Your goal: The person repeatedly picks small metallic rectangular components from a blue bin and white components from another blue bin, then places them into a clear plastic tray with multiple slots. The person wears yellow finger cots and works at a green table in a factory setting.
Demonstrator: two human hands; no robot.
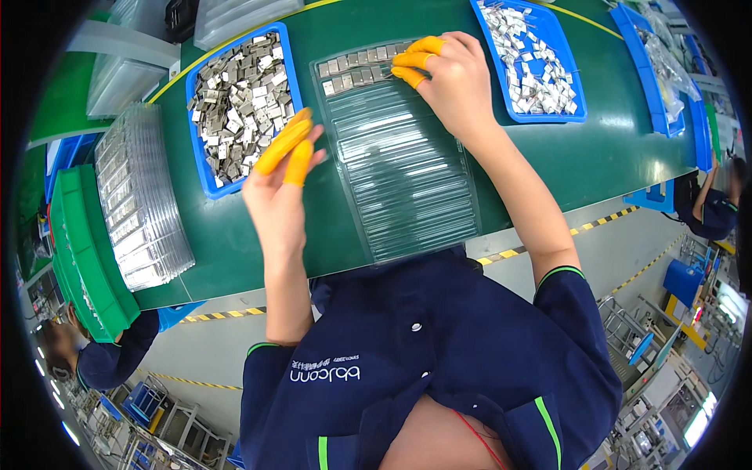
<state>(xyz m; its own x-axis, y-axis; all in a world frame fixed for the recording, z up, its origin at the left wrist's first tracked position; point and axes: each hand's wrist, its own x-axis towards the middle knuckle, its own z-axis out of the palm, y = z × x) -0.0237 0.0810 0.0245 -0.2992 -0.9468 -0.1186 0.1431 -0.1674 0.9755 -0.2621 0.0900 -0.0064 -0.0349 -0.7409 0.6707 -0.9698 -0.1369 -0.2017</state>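
My right hand [456,82], with yellow finger covers, reaches to the far end of a clear ribbed plastic tray [407,172]. Its fingertips are bent together at the end of two rows of small metal connector shells [356,69]; whatever they pinch is hidden. My left hand [278,176], also in yellow finger covers, is raised at the near right edge of a blue bin [296,78]. Its fingers are stretched out and the thumb stands apart, with nothing visible between them. Loose silver connector shells [243,102] fill that bin.
Another blue bin [540,117] at the far right holds small white-and-metal parts. Left of the work, clear trays [145,196] are stacked beside a green crate [86,251]. A further blue bin [654,86] holds plastic bags. Other people sit at both sides.
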